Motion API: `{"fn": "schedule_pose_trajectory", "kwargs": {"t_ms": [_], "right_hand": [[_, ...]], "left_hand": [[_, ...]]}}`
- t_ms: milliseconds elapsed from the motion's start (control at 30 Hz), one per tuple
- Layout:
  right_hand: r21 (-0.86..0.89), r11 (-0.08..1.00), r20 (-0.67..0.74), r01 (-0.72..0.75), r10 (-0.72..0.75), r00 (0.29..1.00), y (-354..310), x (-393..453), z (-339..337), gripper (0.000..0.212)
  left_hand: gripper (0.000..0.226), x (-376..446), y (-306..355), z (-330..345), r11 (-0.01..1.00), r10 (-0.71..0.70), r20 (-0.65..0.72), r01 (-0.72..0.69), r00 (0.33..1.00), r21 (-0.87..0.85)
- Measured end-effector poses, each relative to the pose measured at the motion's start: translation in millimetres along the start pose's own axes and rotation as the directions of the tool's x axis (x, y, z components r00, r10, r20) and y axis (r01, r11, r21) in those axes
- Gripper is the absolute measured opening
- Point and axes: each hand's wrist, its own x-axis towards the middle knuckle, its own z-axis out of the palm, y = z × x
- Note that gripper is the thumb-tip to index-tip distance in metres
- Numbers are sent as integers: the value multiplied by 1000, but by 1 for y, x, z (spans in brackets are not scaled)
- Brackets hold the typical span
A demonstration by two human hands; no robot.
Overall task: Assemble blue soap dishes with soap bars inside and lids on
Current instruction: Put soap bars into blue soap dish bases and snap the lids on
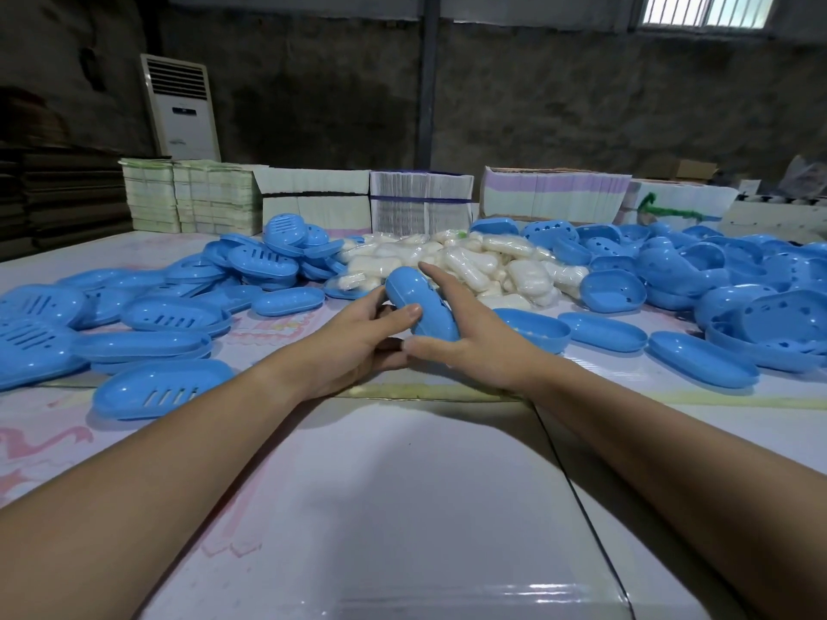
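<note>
Centrally, a closed blue soap dish [420, 304] is held tilted above the worktop [380, 485], gripped by both hands: left hand [358, 346], right hand [470, 333]. Wrapped soap bars [470, 261] lie behind, loose dish halves [170, 315] alongside. No writing is legible.

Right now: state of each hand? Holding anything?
Left hand: grips the blue soap dish, thumb on its side.
Right hand: holds the same dish from the other side, fingers along it.

white floor air conditioner [181, 107], bundled stacks of flat cartons [420, 201], barred window [707, 10]
</note>
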Motion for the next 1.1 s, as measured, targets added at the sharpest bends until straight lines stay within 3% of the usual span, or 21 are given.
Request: {"fn": "schedule_pose_trajectory", "kwargs": {"t_ms": [100,233,400,600,733,833,967,1100], "right_hand": [[-179,984,-120,15,-37,992,-2,0,0,94],[-406,914,-280,-7,-117,953,0,2,-3,65],[-488,871,-270,62,-219,938,0,5,-10,44],[-533,844,-233,64,-219,948,-1,6,-10,48],[-550,834,-240,44,-209,948,0,4,-10,46],[-456,888,-220,65,-183,958,-2,5,-14,46],[-148,989,40,-30,36,999,-3,-3,-18,69],[61,990,92,-126,120,989,-2,-7,-18,62]], "left_hand": [[56,2,0,-2,996,-5,-17,3,1000,-85],[60,5,-2,-7,991,-58,-117,43,991,-127],[69,8,-3,-8,983,-105,-173,77,979,-164],[55,7,-3,-8,984,-107,-204,75,973,-159],[69,7,-2,-5,990,-103,-205,80,973,-116],[61,6,-2,-6,990,-99,-192,77,976,-114],[59,4,-4,-4,999,-41,-144,41,989,2],[52,1,0,-2,994,5,-86,4,996,112]]}}
